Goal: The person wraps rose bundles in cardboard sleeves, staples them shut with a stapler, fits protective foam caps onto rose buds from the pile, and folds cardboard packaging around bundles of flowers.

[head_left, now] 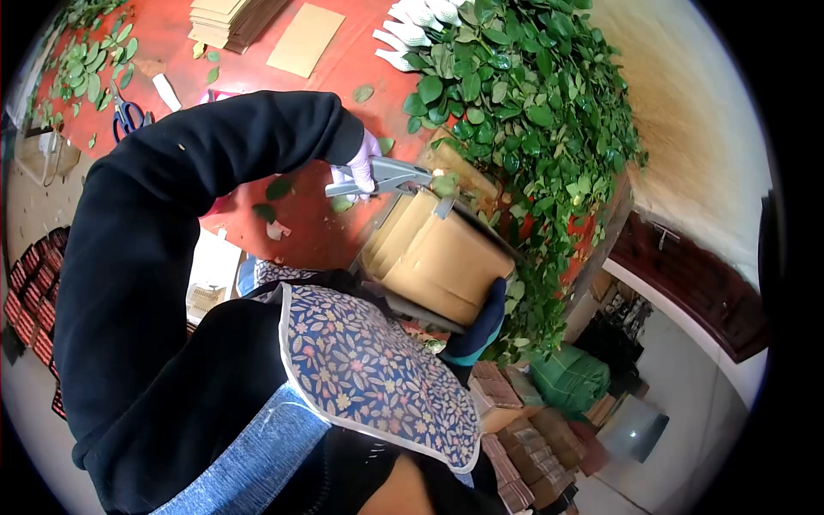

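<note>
My left hand [365,167], in a thin pale lavender glove below a black sleeve, is closed around the handles of a grey plier stapler [390,176]. Its jaws are at the upper edge of a folded brown cardboard wrap [446,257]. The wrap sits tilted in a dark holder [429,314] at the table's near edge. My right hand [491,316], dark-covered with a teal band, lies against the wrap's lower right side. Its fingers are mostly hidden. Leafy stems [532,112] with white netted heads [412,30] lie just beyond the wrap.
On the red table [318,219] are stacked cardboard sheets [225,21], a single sheet [305,40], scissors [127,116] and loose leaves [93,64]. Bundles of cardboard [532,442] and a green sack [571,382] stand at lower right. A floral apron [369,369] covers my front.
</note>
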Available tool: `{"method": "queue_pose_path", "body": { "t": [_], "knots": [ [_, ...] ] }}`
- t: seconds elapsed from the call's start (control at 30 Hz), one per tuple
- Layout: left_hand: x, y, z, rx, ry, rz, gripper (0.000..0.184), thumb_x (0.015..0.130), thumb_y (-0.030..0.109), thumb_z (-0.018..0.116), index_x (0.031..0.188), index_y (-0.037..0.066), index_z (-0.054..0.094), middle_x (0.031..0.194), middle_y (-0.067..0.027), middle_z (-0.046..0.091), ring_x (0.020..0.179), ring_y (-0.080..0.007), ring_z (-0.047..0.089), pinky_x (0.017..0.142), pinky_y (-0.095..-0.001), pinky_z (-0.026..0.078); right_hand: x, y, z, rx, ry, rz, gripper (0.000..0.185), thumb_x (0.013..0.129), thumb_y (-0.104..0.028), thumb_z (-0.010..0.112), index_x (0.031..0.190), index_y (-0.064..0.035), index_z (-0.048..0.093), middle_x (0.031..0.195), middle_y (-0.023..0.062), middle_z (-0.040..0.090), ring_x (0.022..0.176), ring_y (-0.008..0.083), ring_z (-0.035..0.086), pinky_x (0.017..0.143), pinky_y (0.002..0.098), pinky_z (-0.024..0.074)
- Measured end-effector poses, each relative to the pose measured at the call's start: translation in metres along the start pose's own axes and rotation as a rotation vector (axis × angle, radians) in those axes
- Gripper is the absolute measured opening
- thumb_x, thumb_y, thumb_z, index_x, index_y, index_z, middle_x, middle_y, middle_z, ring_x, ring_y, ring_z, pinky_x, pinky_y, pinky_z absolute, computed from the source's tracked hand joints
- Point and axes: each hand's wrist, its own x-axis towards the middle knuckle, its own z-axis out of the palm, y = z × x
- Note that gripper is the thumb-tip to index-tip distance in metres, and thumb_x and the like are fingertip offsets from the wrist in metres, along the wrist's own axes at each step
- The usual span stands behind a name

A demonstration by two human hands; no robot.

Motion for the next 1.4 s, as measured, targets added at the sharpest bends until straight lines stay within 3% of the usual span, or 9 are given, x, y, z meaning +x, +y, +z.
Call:
{"method": "queue_pose_path", "body": {
  "t": [0.17,0.57,0.87,0.97,1.07,1.17,1.23,1.37,1.4],
  "knots": [
    [-0.027,0.01,-0.01,-0.257,-0.287,-0.071,0.05,0.084,0.021,0.076,0.122,-0.001,0.053,0.105,-0.0176,0.068,0.097,-0.0336,0.068,0.082,-0.0431,0.059,-0.021,-0.003,-0.002,-0.103,-0.037,-0.122,0.049,0.103,-0.031,0.041,0.136,0.0039,0.047,0.142,0.0136,0.048,0.13,0.0225,0.046,0.111,0.0373,0.0339],
    [-0.035,0.024,0.035,0.208,-0.149,-0.342,0.028,0.086,0.027,0.073,0.101,0.006,0.062,0.082,-0.0065,0.068,0.062,-0.0147,0.063,0.056,-0.0324,0.053,-0.049,-0.011,-0.008,-0.152,-0.06,-0.165,0.041,0.102,-0.022,0.037,0.127,0.0049,0.054,0.143,0.0194,0.045,0.136,0.0301,0.04,0.115,0.0431,0.0253],
    [-0.057,-0.025,0.072,-0.489,-0.101,0.35,0.087,0.074,0.007,0.08,0.146,0.009,0.031,0.128,-0.0149,0.052,0.105,-0.028,0.063,0.089,-0.043,0.055,-0.008,0.036,-0.022,0.152,-0.007,-0.119,0.031,0.098,-0.011,0.042,0.118,0.0055,0.06,0.138,0.0175,0.05,0.133,0.0284,0.042,0.115,0.0415,0.0275],
    [-0.041,0.028,0.136,-0.221,-0.145,0.618,0.076,0.076,0.013,0.077,0.141,-0.001,0.038,0.131,-0.0156,0.051,0.123,-0.0291,0.051,0.106,-0.042,0.039,0.003,0.031,-0.022,0.154,-0.016,-0.209,0.025,0.095,-0.002,0.044,0.113,0.0041,0.061,0.132,0.0139,0.055,0.127,0.0243,0.048,0.111,0.0369,0.0322],
    [0.01,0.074,0.184,-0.014,0.012,0.956,0.048,0.088,0.017,0.066,0.129,-0.001,0.05,0.123,-0.0082,0.059,0.113,-0.0175,0.054,0.098,-0.0316,0.039,0.016,0.029,-0.023,-0.18,-0.049,-0.445,0.027,0.086,0.008,0.056,0.112,0.0029,0.061,0.124,0.0147,0.06,0.12,0.0237,0.054,0.101,0.0341,0.0422],
    [0.052,0.052,0.19,-0.26,0.266,0.791,0.052,0.086,0.024,0.071,0.129,0.001,0.053,0.128,-0.0083,0.058,0.116,-0.0174,0.054,0.101,-0.0339,0.04,0.026,-0.003,-0.023,-0.465,-0.113,-0.642,0.026,0.087,0.002,0.061,0.113,0.0013,0.062,0.11,0.0131,0.067,0.101,0.0225,0.064,0.09,0.033,0.0498],
    [0.057,0.028,0.167,0.163,0.494,0.806,0.045,0.087,0.016,0.07,0.127,0.002,0.056,0.121,-0.006,0.063,0.109,-0.0158,0.058,0.096,-0.0318,0.044,0.039,-0.011,-0.022,-0.161,-0.081,-0.295,0.024,0.09,-0.002,0.06,0.114,0.002,0.063,0.107,0.0109,0.068,0.098,0.0188,0.065,0.088,0.0307,0.0501],
    [0.063,0.024,0.167,0.026,0.416,0.818,0.046,0.086,0.02,0.072,0.126,0.001,0.057,0.121,-0.0071,0.062,0.11,-0.0158,0.057,0.096,-0.0329,0.044,0.106,-0.04,-0.029,0.001,-0.244,-0.356,0.03,0.096,-0.011,0.056,0.124,0.0017,0.059,0.111,0.0062,0.065,0.099,0.009,0.059,0.09,0.0244,0.0459],
    [0.067,0.025,0.166,-0.014,0.403,0.829,0.047,0.086,0.022,0.072,0.125,0.001,0.058,0.121,-0.0076,0.062,0.111,-0.0157,0.057,0.096,-0.0332,0.044,0.131,-0.03,-0.029,0.273,-0.387,-0.087,0.034,0.097,-0.017,0.056,0.125,0.0019,0.057,0.113,0.0047,0.064,0.1,0.0088,0.058,0.091,0.0236,0.045]
  ]
}}
